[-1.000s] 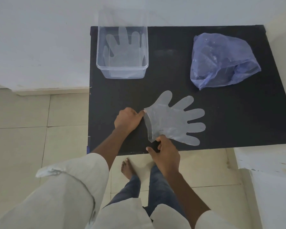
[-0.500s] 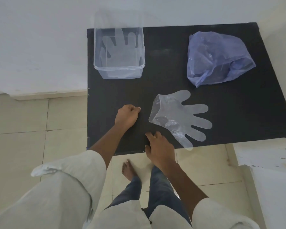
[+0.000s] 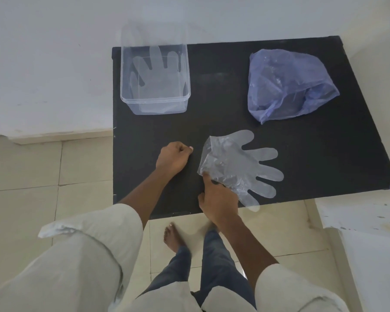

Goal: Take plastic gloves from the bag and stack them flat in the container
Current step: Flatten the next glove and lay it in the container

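A clear plastic glove (image 3: 243,163) lies on the black table (image 3: 223,109), fingers pointing right, its cuff puffed up at the left. My right hand (image 3: 216,199) grips the cuff's near corner, fingers partly under the plastic. My left hand (image 3: 172,157) rests as a closed fist on the table, just left of the glove and apart from it. The clear container (image 3: 154,73) stands at the table's far left with a glove (image 3: 158,75) flat inside. The crumpled purple bag (image 3: 286,84) sits at the far right.
The table's near edge runs just under my right hand, with tiled floor and my bare foot (image 3: 172,237) below. A white wall borders the left and back. A white surface (image 3: 365,221) stands at the right.
My left hand let go of the glove's cuff and closed into a fist. The glove shifted right and its cuff puffed up. My right hand released it, then took hold of the cuff again.
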